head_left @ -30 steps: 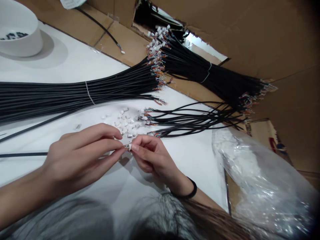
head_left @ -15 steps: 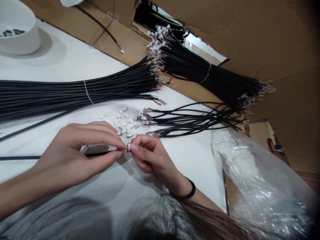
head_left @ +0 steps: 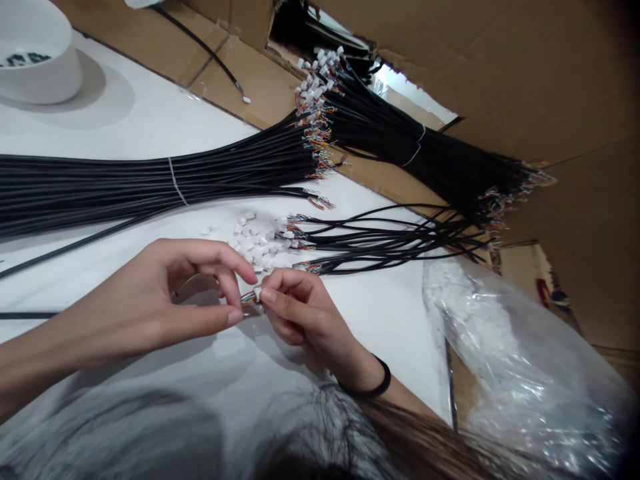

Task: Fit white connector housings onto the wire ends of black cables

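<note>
A white connector (head_left: pixel 258 293) is pinched between the thumb and fingers of my right hand (head_left: pixel 305 310). Thin coloured wires (head_left: pixel 248 298) run from it towards my left hand (head_left: pixel 180 293). The thumb and middle finger of that hand close on the end of a black cable (head_left: pixel 27 316), while its index finger is raised off the wires. Most of the cable near the palm is hidden behind my left hand. Just beyond my fingertips lies a loose pile of small white connectors (head_left: pixel 257 243).
A tied black cable bundle (head_left: pixel 125 190) lies to the left, another tied bundle (head_left: pixel 395 127) at the back. Several separate cables (head_left: pixel 380 237) stretch out on the right. A white bowl (head_left: pixel 60 67) holds small dark pieces. At the right are a clear plastic bag (head_left: pixel 520 360) and cardboard (head_left: pixel 540 80).
My left index finger has lifted away from the connector and the left fingertips have drawn slightly left, exposing the coloured wires. My right hand has kept its pinch in place.
</note>
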Action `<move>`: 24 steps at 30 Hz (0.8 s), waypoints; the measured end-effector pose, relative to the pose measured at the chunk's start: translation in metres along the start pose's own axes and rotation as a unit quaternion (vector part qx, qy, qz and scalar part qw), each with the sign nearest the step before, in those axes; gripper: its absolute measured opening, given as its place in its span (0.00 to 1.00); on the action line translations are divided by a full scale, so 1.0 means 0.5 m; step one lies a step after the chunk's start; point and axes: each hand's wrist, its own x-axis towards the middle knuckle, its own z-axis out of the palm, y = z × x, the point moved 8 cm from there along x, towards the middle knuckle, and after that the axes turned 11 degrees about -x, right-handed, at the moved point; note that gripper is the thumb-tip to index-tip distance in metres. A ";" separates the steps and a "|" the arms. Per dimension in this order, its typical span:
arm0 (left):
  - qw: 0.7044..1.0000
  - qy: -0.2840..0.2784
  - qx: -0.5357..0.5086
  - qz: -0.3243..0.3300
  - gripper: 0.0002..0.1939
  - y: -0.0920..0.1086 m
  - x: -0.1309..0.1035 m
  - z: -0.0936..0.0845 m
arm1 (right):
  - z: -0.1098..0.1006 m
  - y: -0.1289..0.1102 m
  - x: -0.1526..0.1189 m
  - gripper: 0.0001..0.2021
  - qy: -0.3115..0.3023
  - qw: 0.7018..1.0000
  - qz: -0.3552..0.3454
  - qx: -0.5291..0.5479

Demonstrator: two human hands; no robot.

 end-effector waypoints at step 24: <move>0.917 0.016 0.316 0.241 0.10 0.060 -0.049 0.048 | 0.008 0.000 0.000 0.14 -0.001 1.000 0.011 -0.005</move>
